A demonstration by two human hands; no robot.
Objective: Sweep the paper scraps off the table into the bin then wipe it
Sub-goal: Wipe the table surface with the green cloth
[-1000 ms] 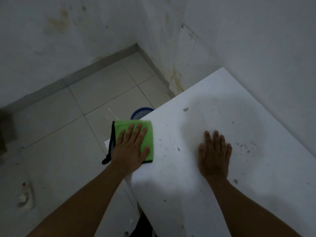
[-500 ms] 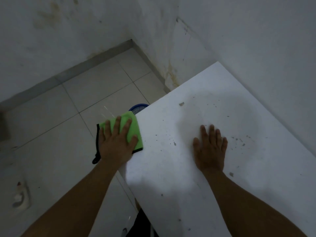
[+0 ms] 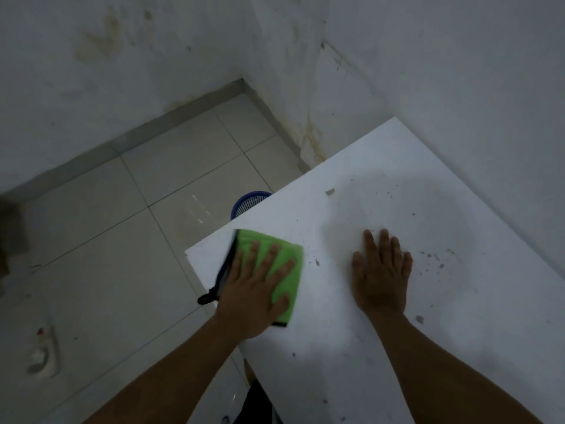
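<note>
While left hand (image 3: 250, 298) presses green cloth (image 3: 282, 264) flat w/ spread fingers near table (image 3: 397, 362) corner, right hand (image 3: 380, 276) lies flat, fingers straight, mid-table.

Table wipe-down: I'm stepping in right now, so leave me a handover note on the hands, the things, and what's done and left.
Left hand: flat, fingers spread, pressing the green cloth on the table's left corner.
Right hand: flat on the tabletop, holding nothing.
Blue bin: on the floor beyond the table's left edge, partly hidden.
Done: cloth is on the table.
Left: small scraps and specks remain; clear them towards the bin and wipe the rest.
</note>
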